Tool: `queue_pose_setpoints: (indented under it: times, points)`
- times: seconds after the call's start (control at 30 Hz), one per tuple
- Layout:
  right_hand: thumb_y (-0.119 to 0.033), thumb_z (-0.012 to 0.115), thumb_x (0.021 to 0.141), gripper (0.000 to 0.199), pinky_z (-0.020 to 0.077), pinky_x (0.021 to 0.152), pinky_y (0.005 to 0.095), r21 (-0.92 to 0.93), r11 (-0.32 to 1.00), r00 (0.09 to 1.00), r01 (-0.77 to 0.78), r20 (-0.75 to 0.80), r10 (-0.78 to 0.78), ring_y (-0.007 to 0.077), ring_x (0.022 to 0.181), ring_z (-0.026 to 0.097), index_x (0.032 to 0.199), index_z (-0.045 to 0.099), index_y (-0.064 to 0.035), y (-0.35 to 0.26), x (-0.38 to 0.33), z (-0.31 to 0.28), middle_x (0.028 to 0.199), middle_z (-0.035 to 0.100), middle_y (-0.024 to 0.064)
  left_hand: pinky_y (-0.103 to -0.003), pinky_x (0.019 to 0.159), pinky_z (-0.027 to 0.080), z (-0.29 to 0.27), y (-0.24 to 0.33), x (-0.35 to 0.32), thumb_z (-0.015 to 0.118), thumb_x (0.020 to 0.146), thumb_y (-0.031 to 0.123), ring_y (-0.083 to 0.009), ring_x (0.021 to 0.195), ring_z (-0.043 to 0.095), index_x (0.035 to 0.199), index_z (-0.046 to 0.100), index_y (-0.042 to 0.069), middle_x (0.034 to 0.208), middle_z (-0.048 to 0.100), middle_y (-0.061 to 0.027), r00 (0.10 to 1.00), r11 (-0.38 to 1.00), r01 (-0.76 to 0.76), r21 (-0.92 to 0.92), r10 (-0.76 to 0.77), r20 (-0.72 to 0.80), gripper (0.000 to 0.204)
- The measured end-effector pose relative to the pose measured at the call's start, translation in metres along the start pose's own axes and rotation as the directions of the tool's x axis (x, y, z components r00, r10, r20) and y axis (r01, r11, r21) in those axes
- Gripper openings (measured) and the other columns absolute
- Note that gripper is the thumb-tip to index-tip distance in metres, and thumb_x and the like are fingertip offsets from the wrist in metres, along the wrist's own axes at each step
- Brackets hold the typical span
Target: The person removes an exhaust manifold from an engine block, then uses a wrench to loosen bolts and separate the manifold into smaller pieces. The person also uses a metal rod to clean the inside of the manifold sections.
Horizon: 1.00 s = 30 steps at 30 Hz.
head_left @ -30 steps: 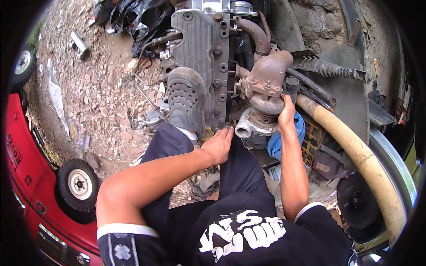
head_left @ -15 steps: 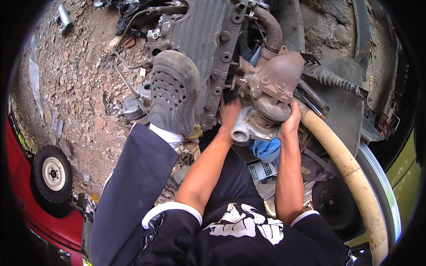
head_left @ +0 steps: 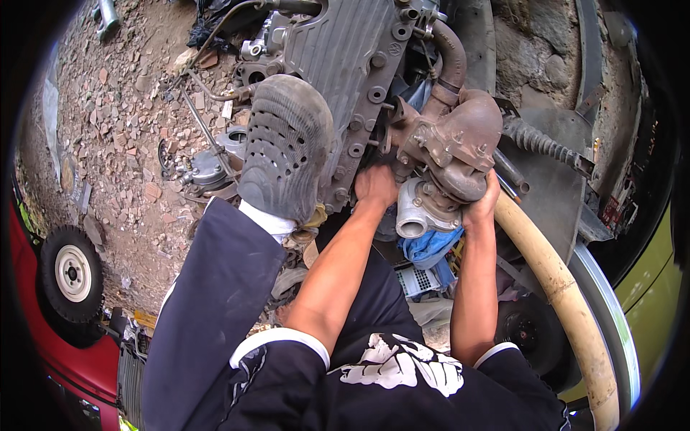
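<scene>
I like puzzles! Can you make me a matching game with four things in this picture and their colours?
Things:
1. thick hose
2. rag under the metal part
3. perforated shoe braced on the engine
4. small wheel's hub

Colours:
A. white
B. grey
C. pale yellow
D. blue

Right pairs: 1-C, 2-D, 3-B, 4-A

The left hand and right hand both grip the rusty metal part just above the rag.
</scene>
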State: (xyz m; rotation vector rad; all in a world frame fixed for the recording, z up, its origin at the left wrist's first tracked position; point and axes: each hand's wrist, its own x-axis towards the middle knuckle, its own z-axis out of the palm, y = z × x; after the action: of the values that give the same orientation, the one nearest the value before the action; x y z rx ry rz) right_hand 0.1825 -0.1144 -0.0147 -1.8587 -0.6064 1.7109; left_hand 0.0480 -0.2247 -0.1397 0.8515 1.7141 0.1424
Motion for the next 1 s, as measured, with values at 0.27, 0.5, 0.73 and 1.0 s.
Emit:
queue_pose_setpoints:
  times: [0.27, 0.5, 0.73, 1.0]
  points:
    - [-0.039, 0.038, 0.105, 0.049, 0.049, 0.105, 0.0425, -0.018, 0.999, 0.997, 0.028, -0.069, -0.029, 0.0266, 0.118, 0.063, 0.133, 0.058, -0.0039, 0.004, 0.01, -0.002, 0.13, 0.064, 0.0129, -0.048, 0.087, 0.058, -0.001, 0.001, 0.005, 0.065, 0.085, 0.029, -0.039, 0.099, 0.072, 0.095, 0.077, 0.001, 0.101, 0.073, -0.025, 1.0, 1.0, 0.009, -0.012, -0.009, 0.025, 0.031]
    - [-0.039, 0.039, 0.105, 0.05, 0.0493, 0.105, 0.0433, -0.009, 0.998, 0.998, 0.057, 0.018, -0.057, 0.0272, 0.119, 0.062, 0.133, 0.058, -0.0027, 0.011, 0.021, -0.018, 0.131, 0.063, 0.0138, -0.047, 0.088, 0.058, 0.006, -0.003, 0.021, 0.075, 0.072, 0.067, -0.0379, 0.101, 0.072, 0.107, 0.074, 0.001, 0.106, 0.074, -0.0229, 0.999, 1.0, 0.01, -0.014, -0.009, 0.05, 0.074]
    - [-0.039, 0.04, 0.105, 0.048, 0.0503, 0.103, 0.0426, 0.001, 1.0, 1.0, 0.012, -0.014, -0.012, 0.0267, 0.117, 0.063, 0.13, 0.059, -0.0025, 0.0, 0.007, -0.007, 0.129, 0.064, 0.0137, -0.042, 0.087, 0.058, 0.004, 0.005, 0.006, 0.081, 0.069, 0.06, -0.0353, 0.1, 0.073, 0.099, 0.077, 0.001, 0.104, 0.075, -0.0213, 0.994, 0.996, 0.09, -0.012, -0.089, 0.067, 0.066]
    - [-0.04, 0.042, 0.103, 0.049, 0.0497, 0.104, 0.0412, -0.02, 1.0, 0.999, -0.008, 0.033, 0.008, 0.0252, 0.118, 0.062, 0.131, 0.059, -0.0038, 0.004, 0.017, -0.005, 0.129, 0.063, 0.0124, -0.046, 0.09, 0.057, -0.01, -0.005, 0.006, 0.078, 0.068, 0.069, -0.0383, 0.104, 0.071, 0.106, 0.074, 0.001, 0.106, 0.073, -0.0247, 0.986, 0.989, 0.142, -0.042, -0.137, 0.096, 0.077]
